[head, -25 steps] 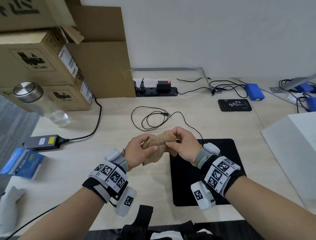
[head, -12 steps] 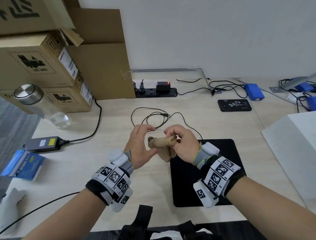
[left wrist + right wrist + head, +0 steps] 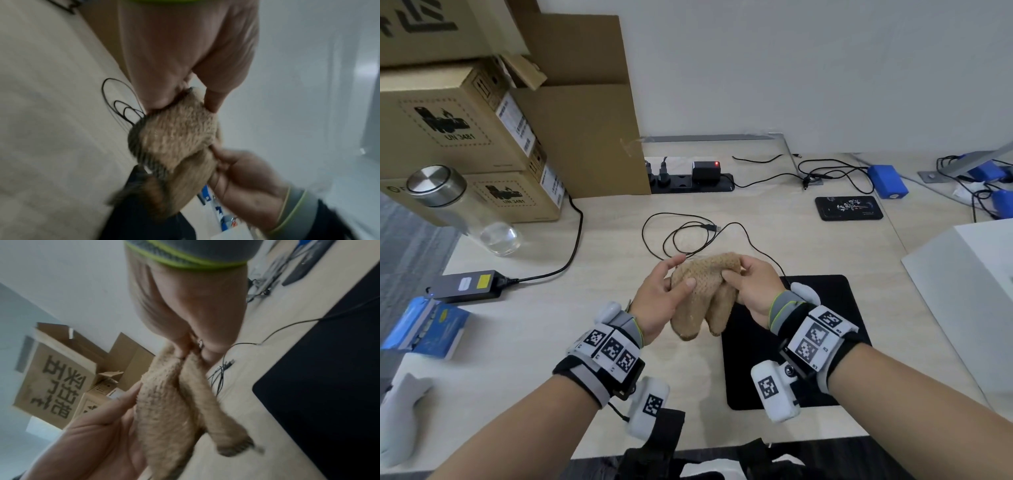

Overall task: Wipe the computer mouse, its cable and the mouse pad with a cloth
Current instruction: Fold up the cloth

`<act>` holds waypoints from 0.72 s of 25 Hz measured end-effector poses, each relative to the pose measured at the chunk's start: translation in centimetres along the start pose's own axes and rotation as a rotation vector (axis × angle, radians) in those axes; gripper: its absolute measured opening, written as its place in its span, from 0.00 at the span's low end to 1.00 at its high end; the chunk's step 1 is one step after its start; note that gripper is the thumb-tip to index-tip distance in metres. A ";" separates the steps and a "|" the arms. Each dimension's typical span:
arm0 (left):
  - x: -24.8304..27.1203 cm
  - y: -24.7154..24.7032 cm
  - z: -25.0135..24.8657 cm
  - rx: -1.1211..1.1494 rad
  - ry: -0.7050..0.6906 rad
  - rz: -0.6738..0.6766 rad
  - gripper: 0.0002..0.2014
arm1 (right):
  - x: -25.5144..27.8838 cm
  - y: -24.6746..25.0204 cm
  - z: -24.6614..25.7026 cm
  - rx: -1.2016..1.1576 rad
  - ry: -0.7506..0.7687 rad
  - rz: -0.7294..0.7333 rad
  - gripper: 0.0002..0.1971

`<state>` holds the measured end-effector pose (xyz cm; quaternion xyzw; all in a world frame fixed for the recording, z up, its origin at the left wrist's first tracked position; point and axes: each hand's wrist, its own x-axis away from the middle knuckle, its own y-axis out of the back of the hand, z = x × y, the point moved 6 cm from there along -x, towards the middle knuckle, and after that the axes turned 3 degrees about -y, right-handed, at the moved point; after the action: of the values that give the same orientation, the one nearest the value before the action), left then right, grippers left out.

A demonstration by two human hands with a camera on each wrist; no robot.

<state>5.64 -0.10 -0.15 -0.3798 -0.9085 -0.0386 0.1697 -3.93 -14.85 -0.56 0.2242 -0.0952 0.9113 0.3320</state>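
Both hands hold a tan fuzzy cloth (image 3: 705, 294) above the desk, at the left edge of the black mouse pad (image 3: 825, 342). My left hand (image 3: 664, 291) pinches the cloth's left side between thumb and fingers. My right hand (image 3: 750, 287) grips the right side with curled fingers. Two folds of the cloth (image 3: 164, 410) hang down. The thin black cable (image 3: 681, 236) lies coiled behind the hands and runs out of sight behind the right hand. No mouse shows; whether it is inside the cloth (image 3: 180, 134) I cannot tell.
Cardboard boxes (image 3: 465, 120) stack at the back left, with a glass bottle (image 3: 465, 209) and a power adapter (image 3: 465, 286) in front. A power strip (image 3: 688, 180) and a black device (image 3: 849, 208) lie at the back. A white box (image 3: 962, 291) stands right.
The left hand, open and off the cloth half a second ago, now pinches it again. The cloth was bunched small in the right hand and now hangs lower in two folds.
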 end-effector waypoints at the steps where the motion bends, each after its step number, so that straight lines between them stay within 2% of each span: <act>1: -0.1 0.0 0.0 0.030 -0.009 -0.018 0.22 | -0.3 0.3 -0.8 0.070 -0.069 -0.030 0.11; 4: 0.0 0.6 0.1 -0.007 -0.052 -0.114 0.21 | -0.9 1.1 -1.7 0.386 -0.128 -0.080 0.09; 7: 0.4 1.2 0.1 -0.093 -0.110 -0.171 0.18 | -0.5 1.0 -1.2 0.581 -0.116 -0.093 0.15; 9: 0.6 1.6 0.3 -0.172 -0.128 -0.201 0.17 | 0.3 0.4 -0.3 0.628 -0.069 -0.091 0.20; 11: 0.6 2.2 0.7 -0.218 -0.085 -0.212 0.17 | 1.0 -0.7 0.8 0.459 0.065 0.009 0.24; 13: 0.3 2.6 1.9 -0.145 0.046 -0.174 0.20 | 1.8 -1.5 1.9 0.270 0.172 0.130 0.29; 15: 0.3 2.3 2.9 0.023 0.192 -0.084 0.24 | 2.1 -1.9 2.6 0.126 0.173 0.227 0.28; 18: 1.1 0.3 2.8 0.211 0.303 0.089 0.28 | 2.8 -2.7 3.6 -0.121 0.041 0.386 0.26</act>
<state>4.37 1.41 -2.47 -0.3898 -0.8538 0.0080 0.3450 -2.89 -12.38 4.01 0.1627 -0.1841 0.9551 0.1658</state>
